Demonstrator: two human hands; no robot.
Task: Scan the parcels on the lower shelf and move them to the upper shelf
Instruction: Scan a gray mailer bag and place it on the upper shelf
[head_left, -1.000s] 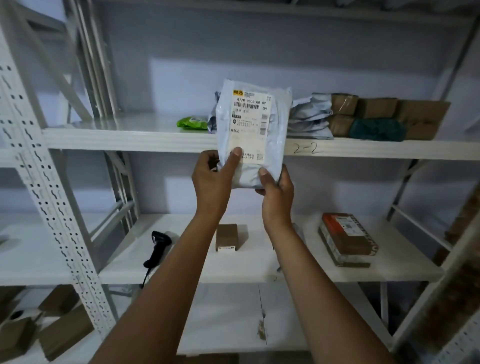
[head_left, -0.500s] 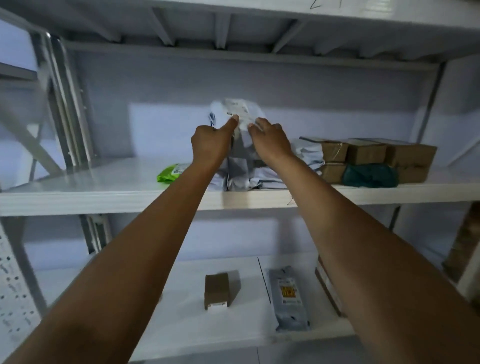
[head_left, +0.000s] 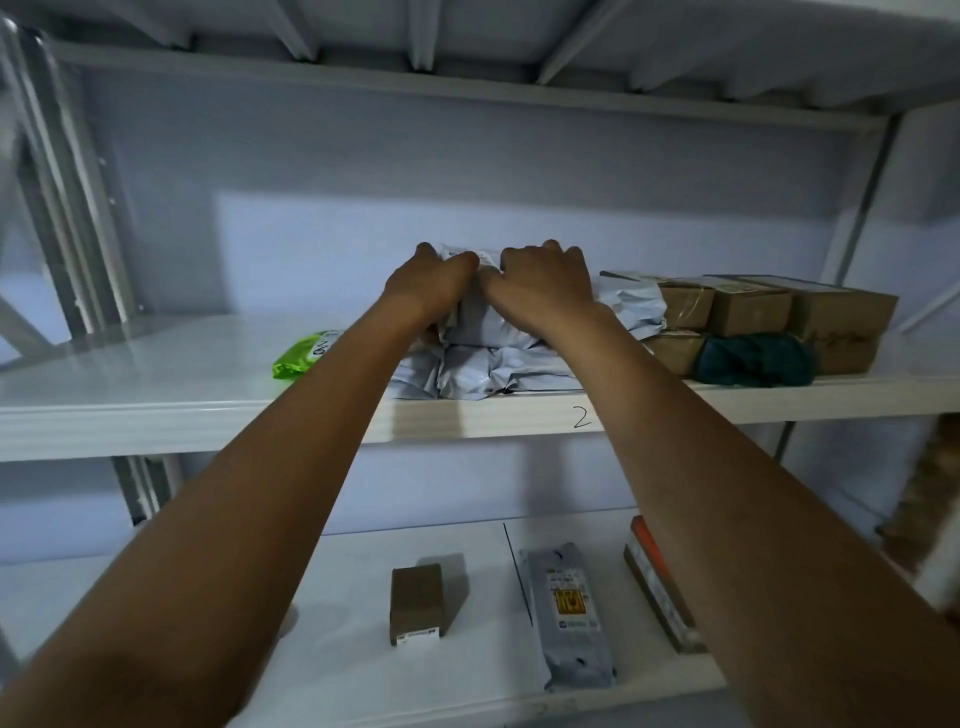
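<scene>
The white poly parcel (head_left: 488, 255) with a printed label lies flat on top of a pile of grey mailers (head_left: 483, 369) on the upper shelf (head_left: 208, 421). My left hand (head_left: 431, 283) and my right hand (head_left: 543, 280) both grip it, with fingers curled over its top and thumbs meeting at its near edge. Most of the parcel is hidden under my hands. On the lower shelf (head_left: 337, 660) lie a small brown box (head_left: 415, 603), a grey mailer (head_left: 566, 608) and a red-topped brown box (head_left: 649, 571) partly behind my right forearm.
A green packet (head_left: 304, 353) lies left of the pile on the upper shelf. Right of the pile stand stacked brown cartons (head_left: 753, 312) and a dark green bag (head_left: 753, 358). Another shelf board runs overhead. Metal uprights stand at the far left.
My hands lifted the white parcel from chest height up to the upper shelf, tipped it from upright to flat and laid it on the pile. My view tilted upward.
</scene>
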